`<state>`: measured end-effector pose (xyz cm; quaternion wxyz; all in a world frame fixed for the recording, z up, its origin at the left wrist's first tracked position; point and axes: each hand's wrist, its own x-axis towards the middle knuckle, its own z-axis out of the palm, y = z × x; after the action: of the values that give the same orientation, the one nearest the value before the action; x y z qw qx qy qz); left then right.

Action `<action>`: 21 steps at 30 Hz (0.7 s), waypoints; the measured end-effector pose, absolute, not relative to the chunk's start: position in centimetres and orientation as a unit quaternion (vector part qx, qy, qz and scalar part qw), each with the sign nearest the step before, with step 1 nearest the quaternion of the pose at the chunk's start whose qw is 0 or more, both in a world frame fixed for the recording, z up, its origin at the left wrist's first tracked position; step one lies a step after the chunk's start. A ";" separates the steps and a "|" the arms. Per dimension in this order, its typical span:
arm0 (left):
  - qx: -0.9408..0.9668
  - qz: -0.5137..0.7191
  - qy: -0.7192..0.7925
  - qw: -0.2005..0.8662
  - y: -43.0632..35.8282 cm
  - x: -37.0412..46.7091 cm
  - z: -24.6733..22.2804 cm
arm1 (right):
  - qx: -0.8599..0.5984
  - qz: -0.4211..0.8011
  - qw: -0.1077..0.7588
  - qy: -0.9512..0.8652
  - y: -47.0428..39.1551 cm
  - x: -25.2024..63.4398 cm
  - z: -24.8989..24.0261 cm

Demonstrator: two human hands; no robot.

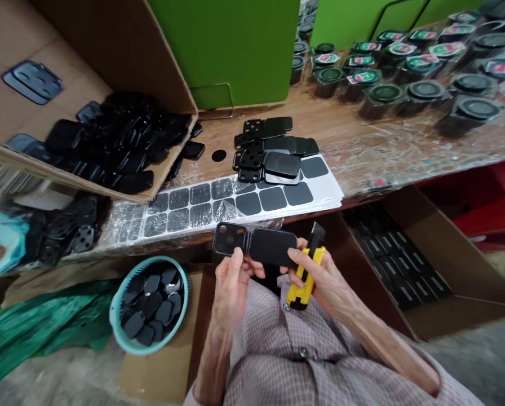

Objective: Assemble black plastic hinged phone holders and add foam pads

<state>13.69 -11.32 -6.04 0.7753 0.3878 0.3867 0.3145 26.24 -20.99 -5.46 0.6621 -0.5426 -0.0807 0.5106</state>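
A black hinged plastic piece (273, 247) lies unfolded between my hands, above my lap. My left hand (232, 276) pinches its left part, the one with round holes. My right hand (320, 273) holds the flat right part by its edge and also grips a yellow utility knife (306, 276), whose dark tip points up. Just beyond, on the bench, lies a sheet of dark rounded-square stickers (249, 204), partly under clear film. Several similar black pieces (282, 164) are piled on the sheet and behind it.
At the left, a cardboard box (172, 62) holds many black pieces. A light blue basket (114, 316) of black parts stands below the bench. Lidded jars (381, 101) fill the back right. An open carton (459, 316) with dark packs sits lower right. A green panel (235, 51) stands behind.
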 end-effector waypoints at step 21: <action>0.312 0.321 0.368 0.815 -11.9 14.3 -4.8 | -0.532 0.491 0.689 -0.038 -21.5 26.5 -6.3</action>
<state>14.29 -11.90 -4.82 0.8151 0.3119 0.3681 0.3207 26.50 -21.51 -6.25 0.6890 -0.5321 -0.0381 0.4906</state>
